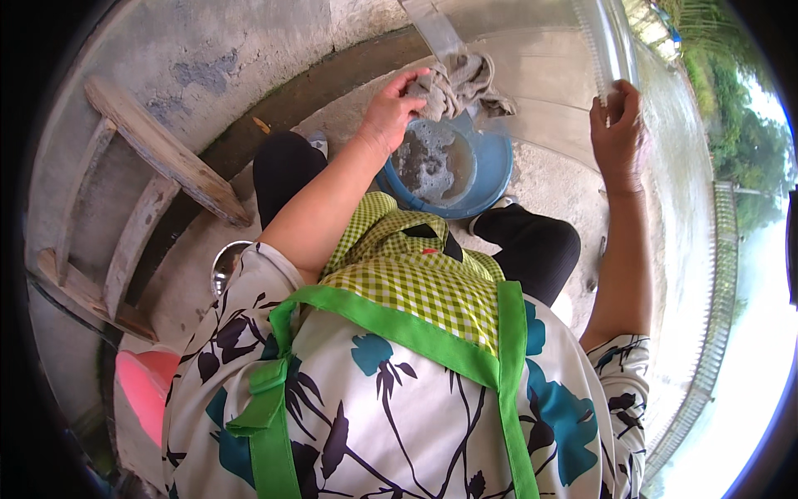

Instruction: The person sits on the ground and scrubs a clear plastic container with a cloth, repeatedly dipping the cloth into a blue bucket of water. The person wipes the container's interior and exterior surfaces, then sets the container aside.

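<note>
My left hand [399, 112] grips a bunched grey-brown cloth [464, 84], held above a blue plastic basin [492, 168] of murky, sudsy water. The cloth lies against a large transparent panel or drawer-like piece [536, 81], whose exact kind I cannot tell. Its right part, a clear ribbed edge [598, 56], is pinched between the fingers and thumb of my right hand [620, 137]. The basin stands on the ground between my knees, partly seen through the clear piece.
A wooden frame or ladder-like piece [168, 156] leans at the left by a concrete wall [262, 37]. A shiny metal bowl [225, 265] and a pink plastic container [146, 387] are at my left side. A railing [717, 280] runs along the far right.
</note>
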### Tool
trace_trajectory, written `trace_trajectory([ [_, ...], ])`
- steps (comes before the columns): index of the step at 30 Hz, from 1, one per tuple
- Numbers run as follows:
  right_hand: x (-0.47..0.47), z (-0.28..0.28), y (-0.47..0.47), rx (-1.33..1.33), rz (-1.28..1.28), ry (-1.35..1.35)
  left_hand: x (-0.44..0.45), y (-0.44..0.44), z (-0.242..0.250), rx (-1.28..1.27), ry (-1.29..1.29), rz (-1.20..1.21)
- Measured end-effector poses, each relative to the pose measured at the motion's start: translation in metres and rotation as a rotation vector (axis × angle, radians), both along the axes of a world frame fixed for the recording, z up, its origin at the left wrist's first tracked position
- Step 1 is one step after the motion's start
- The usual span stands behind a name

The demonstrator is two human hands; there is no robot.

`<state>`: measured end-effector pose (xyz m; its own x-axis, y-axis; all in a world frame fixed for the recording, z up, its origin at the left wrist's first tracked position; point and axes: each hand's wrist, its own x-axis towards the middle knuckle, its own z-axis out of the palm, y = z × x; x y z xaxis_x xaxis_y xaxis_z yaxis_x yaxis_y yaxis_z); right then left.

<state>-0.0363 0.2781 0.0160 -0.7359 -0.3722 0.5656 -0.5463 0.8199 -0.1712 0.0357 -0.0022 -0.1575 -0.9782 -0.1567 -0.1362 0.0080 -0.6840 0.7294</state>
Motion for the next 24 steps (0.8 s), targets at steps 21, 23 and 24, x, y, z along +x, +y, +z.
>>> trace_trajectory([
  [21,-0.018,0.005,-0.087,0.294,0.315,0.079,0.015,0.02,-0.061,-0.129,-0.262,-0.351],
  [23,-0.029,0.006,-0.085,0.279,0.303,0.044,0.015,0.021,-0.059,-0.148,-0.276,-0.356],
  [24,-0.033,0.007,-0.086,0.271,0.315,0.043,0.014,0.019,-0.06,-0.154,-0.268,-0.339],
])
